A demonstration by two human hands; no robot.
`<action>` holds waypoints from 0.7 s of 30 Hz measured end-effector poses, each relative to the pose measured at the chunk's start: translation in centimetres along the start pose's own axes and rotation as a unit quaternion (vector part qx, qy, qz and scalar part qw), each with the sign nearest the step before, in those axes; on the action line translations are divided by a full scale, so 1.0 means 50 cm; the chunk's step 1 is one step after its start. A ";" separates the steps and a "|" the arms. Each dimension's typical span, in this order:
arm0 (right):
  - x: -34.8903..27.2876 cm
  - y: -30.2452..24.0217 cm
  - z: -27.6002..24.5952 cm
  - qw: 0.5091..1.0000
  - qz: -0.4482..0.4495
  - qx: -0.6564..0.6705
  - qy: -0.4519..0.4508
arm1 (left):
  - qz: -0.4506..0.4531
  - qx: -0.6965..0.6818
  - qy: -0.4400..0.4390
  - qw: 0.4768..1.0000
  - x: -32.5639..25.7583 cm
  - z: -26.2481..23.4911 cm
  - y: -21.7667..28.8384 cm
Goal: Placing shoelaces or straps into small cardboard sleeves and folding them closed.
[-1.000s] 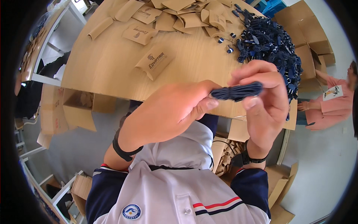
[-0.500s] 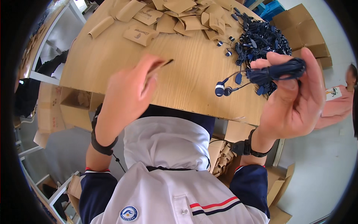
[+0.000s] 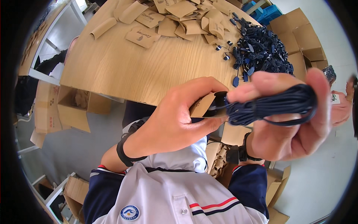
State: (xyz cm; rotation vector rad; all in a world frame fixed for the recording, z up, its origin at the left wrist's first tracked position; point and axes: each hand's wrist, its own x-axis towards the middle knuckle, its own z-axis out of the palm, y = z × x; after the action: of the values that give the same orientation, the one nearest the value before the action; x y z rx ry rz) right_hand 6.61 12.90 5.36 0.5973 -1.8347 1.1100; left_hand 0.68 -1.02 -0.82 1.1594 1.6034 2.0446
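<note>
Cardboard sleeve [image 3: 202, 106] pinched by left fingers [image 3: 209, 126], dark cable bundle [image 3: 276, 102] gripped by right fingers [image 3: 320, 84]

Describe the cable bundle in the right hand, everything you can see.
The earphone cable bundle is thin, dark navy cord with a smooth, plastic-like look, folded into long loops. It is gathered tight toward its left end and fans wider at the right, where a rounded loop shows. The right hand holds it in the air, roughly level. Its left end is at the open mouth of the brown cardboard box in the left hand; contact there is unclear.
</note>
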 end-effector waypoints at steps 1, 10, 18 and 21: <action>-0.012 -0.010 0.009 0.996 0.084 -0.014 0.031 | -0.001 0.001 0.003 1.000 -0.002 -0.001 -0.003; -0.023 0.013 0.017 0.997 0.077 0.016 0.012 | -0.033 -0.042 -0.022 0.998 0.001 -0.011 -0.014; -0.021 0.026 -0.007 0.983 0.079 -0.020 -0.167 | -0.101 -0.161 -0.041 0.981 -0.006 -0.035 -0.007; -0.026 0.036 -0.014 0.970 0.080 -0.066 -0.222 | -0.144 -0.202 -0.047 0.968 -0.006 -0.048 -0.009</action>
State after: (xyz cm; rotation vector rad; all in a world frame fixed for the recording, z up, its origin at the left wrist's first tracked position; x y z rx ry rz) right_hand 6.21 14.33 3.56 0.6663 -2.3585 1.0015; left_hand -1.02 -2.68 -1.47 0.8106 1.1565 1.9646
